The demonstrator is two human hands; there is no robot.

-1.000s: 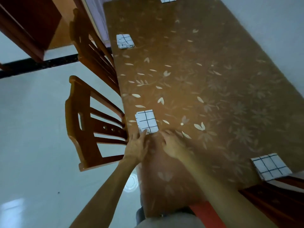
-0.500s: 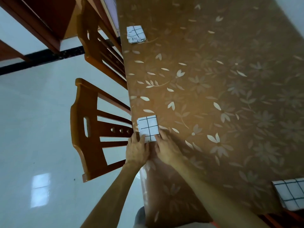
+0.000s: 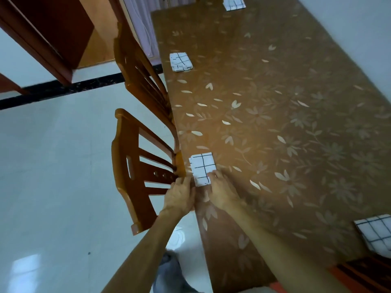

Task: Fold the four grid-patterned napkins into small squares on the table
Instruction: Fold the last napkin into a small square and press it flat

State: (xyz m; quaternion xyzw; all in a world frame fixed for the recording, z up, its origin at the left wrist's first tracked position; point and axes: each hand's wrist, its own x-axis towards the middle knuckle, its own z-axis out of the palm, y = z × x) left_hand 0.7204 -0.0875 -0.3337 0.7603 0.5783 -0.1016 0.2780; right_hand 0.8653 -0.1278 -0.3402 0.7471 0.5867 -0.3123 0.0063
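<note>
Napkin (image 3: 202, 168) at table edge (image 3: 184, 123), right hand (image 3: 222, 193) on it, left hand (image 3: 179, 196) alongside

Long table (image 3: 296, 123) w/ brown floral cover, 4 folded grid napkins on it, near-left napkin (image 3: 202, 169) at L edge, mid-left napkin (image 3: 181, 61) further along same edge, far napkin (image 3: 234, 3) at far end, right napkin (image 3: 375, 232) nr R corner.

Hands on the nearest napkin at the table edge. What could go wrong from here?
1. The nearest napkin lies right at the table edge beside the chair; a sideways push from the right hand could slide it off.
2. Its left edge looks uneven, so the layers may spring open when the left hand and right hand lift.
</note>
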